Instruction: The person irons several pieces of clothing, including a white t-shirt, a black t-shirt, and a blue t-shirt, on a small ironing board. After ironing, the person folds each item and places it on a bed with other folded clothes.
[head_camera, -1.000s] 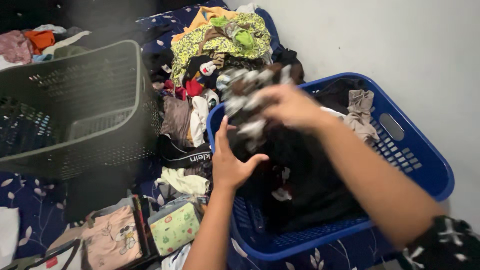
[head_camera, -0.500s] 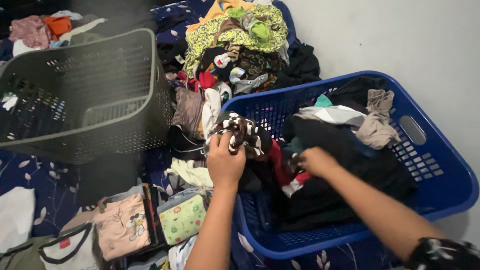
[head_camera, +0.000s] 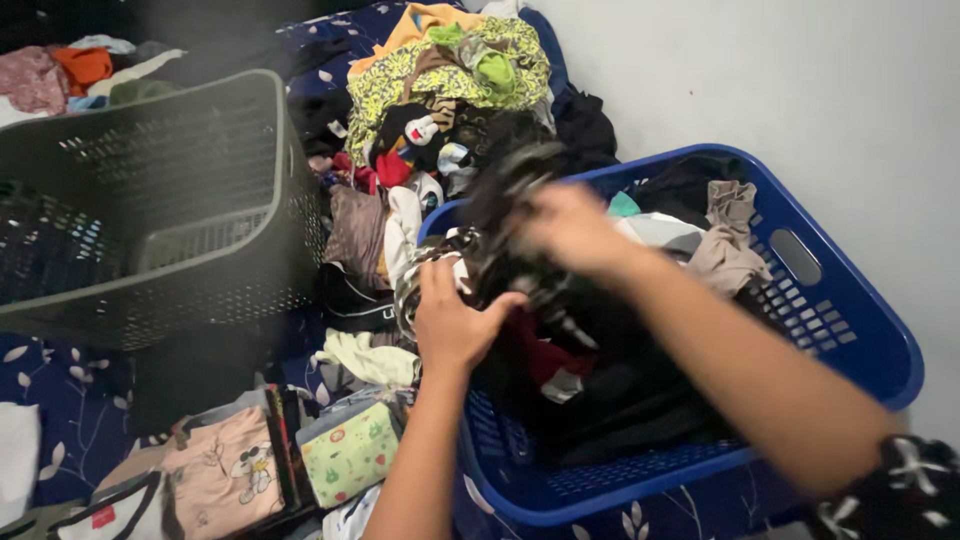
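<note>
Since half a second earlier, the right hand (head_camera: 565, 225) had come up out of the dark clothes at the middle of the blue laundry basket (head_camera: 845, 310) to its upper left part; it was motion-blurred. The left hand (head_camera: 452, 318) had stayed at the basket's near left rim.

Right hand: closed around a dark patterned garment (head_camera: 510, 215), lifted above the basket; the garment blurred, its pattern not readable. Left hand: fingers spread fairly wide, palm toward the lower part of the same garment and touching it at the rim; whether it truly gripped the cloth, I could not tell.

Inside the basket: mostly black clothes (head_camera: 620, 400), a dark red piece (head_camera: 535, 355) just beside the left hand, a beige garment (head_camera: 725, 245) and a white-and-teal piece (head_camera: 645, 225) toward the far side.

Surroundings: the basket stood against a pale wall (head_camera: 800, 80). A grey laundry basket (head_camera: 150, 210) lay tipped on its side to the left, well apart. Between and behind the two baskets, a heap of mixed clothes topped by a yellow-green patterned garment (head_camera: 440, 75). Near the left forearm, a pale green printed pouch (head_camera: 350, 450) and a pink cartoon-print shirt (head_camera: 225, 470), on a navy leaf-print sheet (head_camera: 50, 400).
</note>
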